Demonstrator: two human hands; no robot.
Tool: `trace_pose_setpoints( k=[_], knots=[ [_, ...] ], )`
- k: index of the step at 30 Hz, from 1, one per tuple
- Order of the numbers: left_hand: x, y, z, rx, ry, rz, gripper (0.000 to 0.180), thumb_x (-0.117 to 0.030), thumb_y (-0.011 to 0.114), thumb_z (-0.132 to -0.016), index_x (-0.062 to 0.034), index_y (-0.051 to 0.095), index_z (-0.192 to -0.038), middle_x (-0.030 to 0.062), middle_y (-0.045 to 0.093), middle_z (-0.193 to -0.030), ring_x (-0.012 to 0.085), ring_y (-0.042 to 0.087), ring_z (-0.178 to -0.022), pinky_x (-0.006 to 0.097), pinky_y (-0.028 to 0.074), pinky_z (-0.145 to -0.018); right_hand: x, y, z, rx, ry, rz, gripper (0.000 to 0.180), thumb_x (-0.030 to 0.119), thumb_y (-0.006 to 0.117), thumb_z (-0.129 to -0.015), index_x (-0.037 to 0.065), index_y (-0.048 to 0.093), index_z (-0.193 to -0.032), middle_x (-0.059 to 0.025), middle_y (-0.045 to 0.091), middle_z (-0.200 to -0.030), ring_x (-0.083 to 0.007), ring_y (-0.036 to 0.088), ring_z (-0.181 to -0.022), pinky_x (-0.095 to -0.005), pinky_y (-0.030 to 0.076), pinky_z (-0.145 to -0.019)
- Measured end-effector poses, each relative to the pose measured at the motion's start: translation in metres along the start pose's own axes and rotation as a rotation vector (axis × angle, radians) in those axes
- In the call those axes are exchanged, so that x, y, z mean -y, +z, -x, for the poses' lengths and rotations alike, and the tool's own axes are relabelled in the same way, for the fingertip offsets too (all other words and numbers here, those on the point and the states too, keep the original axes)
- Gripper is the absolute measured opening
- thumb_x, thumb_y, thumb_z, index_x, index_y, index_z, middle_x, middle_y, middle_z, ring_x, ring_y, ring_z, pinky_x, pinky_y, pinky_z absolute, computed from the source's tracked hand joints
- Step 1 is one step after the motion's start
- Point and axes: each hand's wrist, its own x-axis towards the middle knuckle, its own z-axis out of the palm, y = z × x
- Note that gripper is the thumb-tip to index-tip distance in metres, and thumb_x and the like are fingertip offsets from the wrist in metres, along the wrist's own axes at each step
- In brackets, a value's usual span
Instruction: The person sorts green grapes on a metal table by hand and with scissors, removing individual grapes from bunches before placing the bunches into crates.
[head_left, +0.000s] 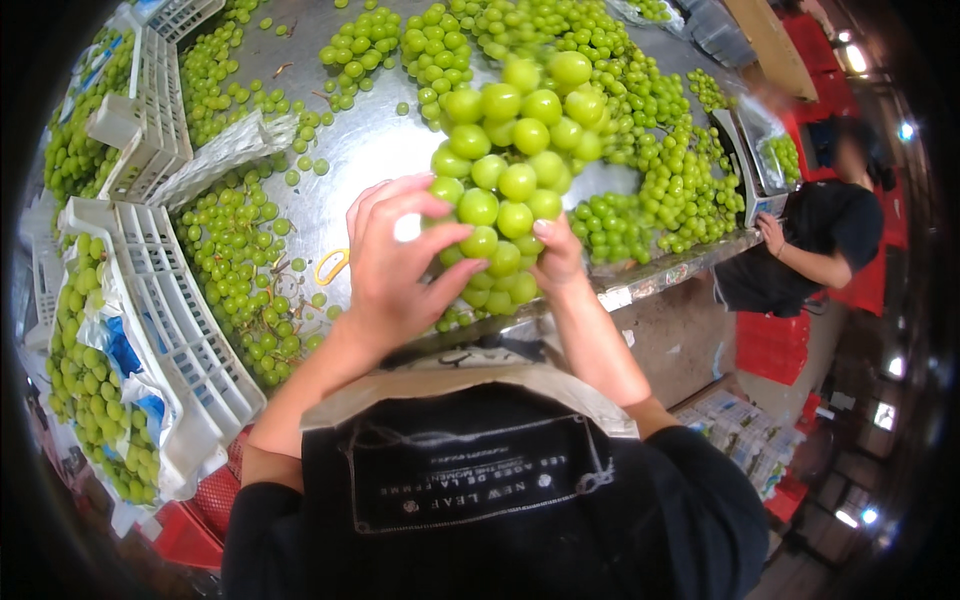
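While aloft, 1 grape bunch (515, 180) between left fingers (400, 212) and right fingers (557, 247)

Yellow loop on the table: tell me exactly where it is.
In the head view, the yellow loop lies on the metal table, just left of the left hand and right of the loose grapes.
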Motion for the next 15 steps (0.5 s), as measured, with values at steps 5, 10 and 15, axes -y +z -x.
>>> trace_pose_setpoints(
  k=[5, 10, 15],
  knots=[
    [0.002, -0.002, 0.003, -0.068, -0.084, 0.228, 0.039, -0.010, 0.079, -0.059, -0.0051, 0.059, -0.092, 0.0113, 0.054, -0.101, 0.0311, 0.052, -0.105, 0.041, 0.041, -0.088, 0.002, 0.001, 0.001, 0.009, -0.011, 0.049, 0.078, 0.027, 0.068, -0.066, -0.001, 0.034, -0.130, -0.0142, 0.048, -0.122, -0.0253, 0.051, -0.109, -0.0366, 0.043, -0.094],
    [0.018, 0.000, -0.003, -0.149, -0.324, 0.224, 0.038, -0.004, 0.076, -0.062, -0.0025, 0.055, -0.094, 0.0144, 0.053, -0.103, 0.0309, 0.053, -0.104, 0.038, 0.042, -0.090, 0.004, 0.000, 0.004, 0.095, 0.025, 0.015, 0.085, 0.018, 0.071, -0.065, 0.001, 0.024, -0.134, -0.0128, 0.043, -0.126, -0.0235, 0.045, -0.116, -0.0372, 0.037, -0.099],
    [0.022, 0.002, -0.001, -0.167, -0.462, 0.472, 0.048, -0.005, 0.071, -0.069, -0.0008, 0.047, -0.110, 0.0158, 0.046, -0.117, 0.0277, 0.048, -0.112, 0.036, 0.041, -0.092, 0.007, 0.004, 0.002, 0.116, 0.051, 0.088, 0.085, 0.016, 0.072, -0.064, 0.000, 0.025, -0.133, -0.0122, 0.044, -0.125, -0.0220, 0.045, -0.116, -0.0361, 0.037, -0.099]
  ],
)
